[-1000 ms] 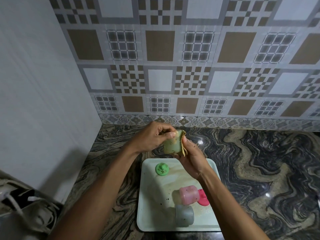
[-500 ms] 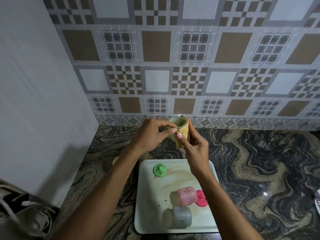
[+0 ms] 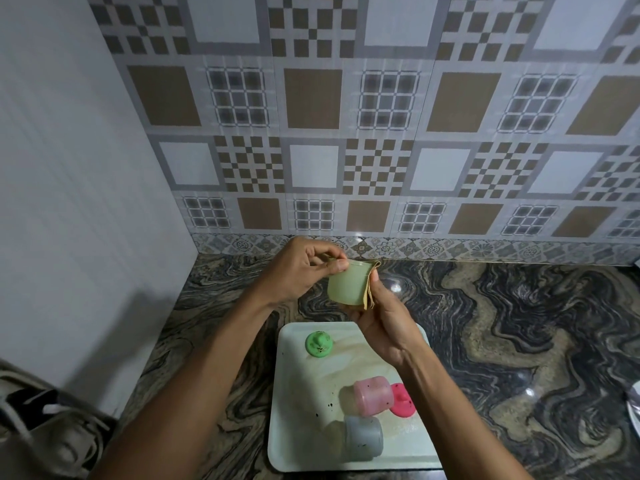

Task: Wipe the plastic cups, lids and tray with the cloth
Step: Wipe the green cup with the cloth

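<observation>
Head view, the only one here. The left grip (image 3: 301, 268) is pinching the rim of the pale green cup (image 3: 346, 284) between thumb and forefinger. The right grip (image 3: 384, 323) is pressing the folded tan cloth (image 3: 370, 289) against the cup's right wall, so both are grasping something and neither is hanging loose.

The cup is hanging in the air just past the far edge of the tray (image 3: 298, 403), mouth facing up and a bit toward the wall, long axis running roughly upright. What matters for the next move is that the cloth is sitting on the cup's right side and the pinch on its upper left. I'm guessing the left one is doing the turning about that axis while the right one is rubbing.

Down on the tray, the green lid (image 3: 318, 344) is lying near the far left corner. The pink cup (image 3: 372, 394), pink lid (image 3: 402, 400) and grey cup (image 3: 363, 438) are bunching at the near end — looking speckled, so probably not wiped yet. The tray is sitting on the marbled tabletop (image 3: 519, 323).
</observation>
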